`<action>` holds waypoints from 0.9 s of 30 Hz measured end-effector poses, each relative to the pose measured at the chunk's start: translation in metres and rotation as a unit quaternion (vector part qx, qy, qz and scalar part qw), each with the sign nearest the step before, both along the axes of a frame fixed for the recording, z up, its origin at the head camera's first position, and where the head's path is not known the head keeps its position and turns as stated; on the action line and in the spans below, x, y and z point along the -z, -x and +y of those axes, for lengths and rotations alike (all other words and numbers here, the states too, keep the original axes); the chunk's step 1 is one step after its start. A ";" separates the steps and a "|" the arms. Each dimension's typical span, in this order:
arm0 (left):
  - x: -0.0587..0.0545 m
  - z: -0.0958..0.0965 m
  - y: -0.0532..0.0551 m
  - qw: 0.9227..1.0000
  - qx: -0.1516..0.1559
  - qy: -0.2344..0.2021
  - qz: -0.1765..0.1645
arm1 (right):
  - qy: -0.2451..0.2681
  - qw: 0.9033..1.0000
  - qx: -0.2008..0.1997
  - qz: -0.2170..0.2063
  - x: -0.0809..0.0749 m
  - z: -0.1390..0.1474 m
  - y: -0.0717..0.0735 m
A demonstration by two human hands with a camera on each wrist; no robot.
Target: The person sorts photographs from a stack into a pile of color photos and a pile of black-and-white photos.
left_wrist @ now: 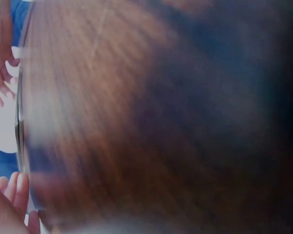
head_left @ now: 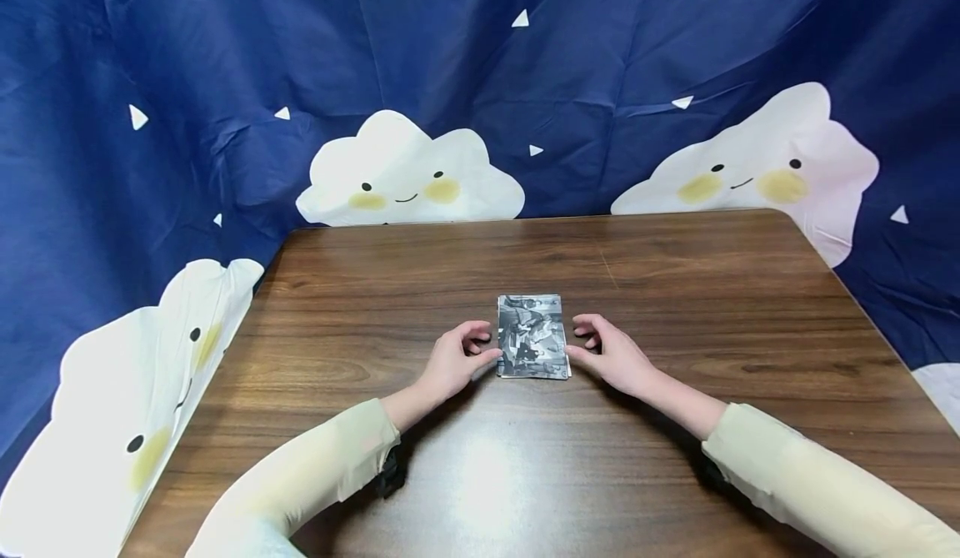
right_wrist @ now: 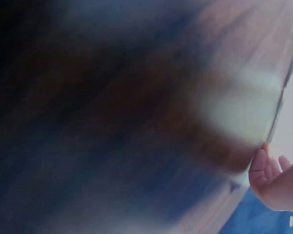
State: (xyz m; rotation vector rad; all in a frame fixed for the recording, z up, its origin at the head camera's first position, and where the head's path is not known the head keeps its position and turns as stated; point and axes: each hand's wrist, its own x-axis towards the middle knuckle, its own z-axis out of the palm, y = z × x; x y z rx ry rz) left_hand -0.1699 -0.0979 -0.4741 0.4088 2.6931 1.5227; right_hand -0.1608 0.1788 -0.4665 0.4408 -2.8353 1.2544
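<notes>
In the head view a small stack of black-and-white picture cards (head_left: 533,336) lies on the brown wooden table, its lower sheets poking out slightly at the edges. My left hand (head_left: 455,361) is at the stack's left side, thumb tip at the edge and fingers loosely bent. On the opposite side my right hand (head_left: 617,356) has its thumb by the right edge, fingers also relaxed. Neither hand visibly grips the cards. The left wrist view catches the stack edge-on as a thin line, with left fingers (left_wrist: 20,192) near it. Right fingers (right_wrist: 260,165) appear in the right wrist view.
The wooden table (head_left: 390,266) reaches to a dark blue curtain (head_left: 570,66) printed with white smiling clouds and small triangles. Light glares off the tabletop near its front. Below the left sleeve is a small black object (head_left: 392,472). Both wrist views are mostly dark and blurred.
</notes>
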 end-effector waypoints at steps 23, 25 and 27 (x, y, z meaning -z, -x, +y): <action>0.009 0.015 0.002 0.994 -0.041 0.085 0.055 | 0.081 0.993 0.072 -0.046 0.007 -0.024 0.012; 0.011 0.016 0.003 0.994 -0.040 0.090 0.055 | 0.103 0.990 0.079 -0.061 0.006 -0.025 0.014; 0.011 0.016 0.003 0.993 -0.041 0.092 0.053 | 0.121 0.986 0.084 -0.074 0.006 -0.025 0.016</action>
